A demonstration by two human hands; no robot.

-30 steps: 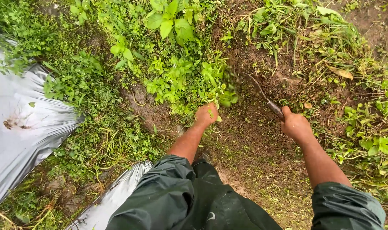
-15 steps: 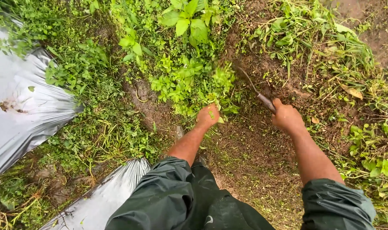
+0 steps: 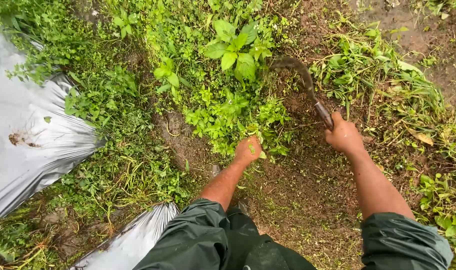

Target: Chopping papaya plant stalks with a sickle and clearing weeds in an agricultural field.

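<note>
My right hand (image 3: 344,136) grips the handle of a curved sickle (image 3: 304,82), whose dark blade arcs up and left into the green weeds (image 3: 228,90). My left hand (image 3: 248,150) is closed on a clump of low weed stems at the near edge of that patch. Both forearms are bare below dark green sleeves (image 3: 405,242). Bare brown soil (image 3: 298,190) lies between and below the two hands.
Silvery plastic sheeting (image 3: 28,145) covers the ground at the left, with another strip (image 3: 133,240) near my knee. Cut grass and weeds (image 3: 383,75) lie scattered to the right. Muddy ground (image 3: 413,20) shows at the top right.
The sickle has swung up and left, its blade now raised over the weeds. My left hand has stayed on the weed clump, and the view has shifted slightly.
</note>
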